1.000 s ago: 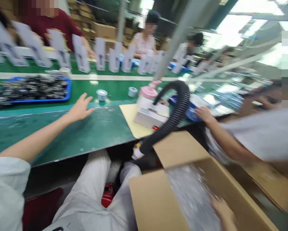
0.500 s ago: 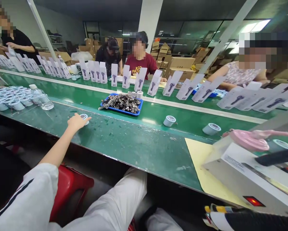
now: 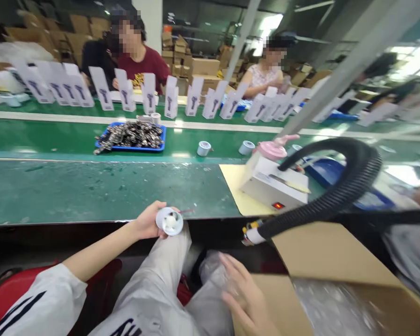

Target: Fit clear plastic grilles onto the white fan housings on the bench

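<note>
Left hand (image 3: 152, 223): mine, closed around the cup (image 3: 163, 219);
Cup: mouth facing me, above my left leg (image 3: 164, 268), beside the tabletop (image 3: 90, 191);
Right hand (image 3: 245, 291): mine, fingers spread, near the carton (image 3: 322, 247); blurred, so I cannot tell whether it grips anything;
Tabletop: bears the machine (image 3: 274, 184), on a yellow sheet (image 3: 232, 186).

Nothing really legible tbh: yellow lettering (image 3: 138, 79) on the maroon fabric shirt (image 3: 154, 67) blurs, black letters (image 3: 127, 328) on the white fabric shirt (image 3: 64, 291) get cut off.
</note>
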Available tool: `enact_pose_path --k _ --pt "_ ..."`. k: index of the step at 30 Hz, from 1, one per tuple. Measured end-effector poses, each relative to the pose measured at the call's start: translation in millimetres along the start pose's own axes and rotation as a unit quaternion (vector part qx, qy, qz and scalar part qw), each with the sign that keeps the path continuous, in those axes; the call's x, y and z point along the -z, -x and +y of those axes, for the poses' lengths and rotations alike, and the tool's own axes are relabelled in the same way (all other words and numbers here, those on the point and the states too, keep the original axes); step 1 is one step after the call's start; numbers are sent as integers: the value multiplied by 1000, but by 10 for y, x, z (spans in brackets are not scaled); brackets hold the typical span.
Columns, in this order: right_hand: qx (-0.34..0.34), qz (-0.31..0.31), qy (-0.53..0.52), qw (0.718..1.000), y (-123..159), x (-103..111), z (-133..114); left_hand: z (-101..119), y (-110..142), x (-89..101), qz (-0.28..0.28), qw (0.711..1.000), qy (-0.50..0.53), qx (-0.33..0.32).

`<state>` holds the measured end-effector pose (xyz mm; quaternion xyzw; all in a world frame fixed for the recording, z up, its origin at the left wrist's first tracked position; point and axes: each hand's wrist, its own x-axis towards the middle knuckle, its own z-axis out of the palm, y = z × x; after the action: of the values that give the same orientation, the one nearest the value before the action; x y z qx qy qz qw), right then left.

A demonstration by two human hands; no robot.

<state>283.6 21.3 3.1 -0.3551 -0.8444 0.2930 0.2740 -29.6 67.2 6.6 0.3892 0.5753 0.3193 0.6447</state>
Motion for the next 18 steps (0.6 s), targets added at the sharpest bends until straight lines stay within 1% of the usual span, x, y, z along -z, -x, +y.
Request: enact_pose_path --k 1,2,3,4,5,6,7,8,10,11,12,14,16,18 --pt "8 14 32 999 23 -59 -62 -46 -38 -205 -78 997 21 16" --pt "18 32 75 996 15 -115 -110 -82 -63 -369 -152 987 36 28" --pt "25 52 125 990 -14 -162 -139 -105 -78 -491 -217 975 40 32" --pt "22 69 174 982 -49 -196 -153 -114 -85 -574 -264 964 27 26" --pt "6 80 215 973 -82 -216 -154 -110 -86 -626 -291 957 -5 5" --pt "-22 84 238 967 -104 -223 -146 -93 -81 -654 -302 952 -50 -30" --pt "-51 79 246 965 -110 -220 -135 -69 -68 -667 -298 946 -103 -78" --pt "-76 67 237 966 -101 -211 -125 -42 -49 -673 -279 938 -158 -133" --pt "-108 40 164 980 -53 -187 -115 3 4 -682 -225 914 -247 -232" --pt "-120 30 108 986 -24 -176 -119 12 29 -689 -200 904 -272 -262" --pt "-132 25 47 990 2 -167 -129 9 50 -698 -181 901 -281 -277" --pt "-155 38 -58 985 33 -154 -167 -34 64 -714 -159 906 -263 -291" --pt "-178 77 -116 974 36 -142 -213 -113 46 -724 -153 908 -235 -311" --pt "-201 112 -146 962 25 -129 -246 -198 16 -724 -161 900 -225 -336"
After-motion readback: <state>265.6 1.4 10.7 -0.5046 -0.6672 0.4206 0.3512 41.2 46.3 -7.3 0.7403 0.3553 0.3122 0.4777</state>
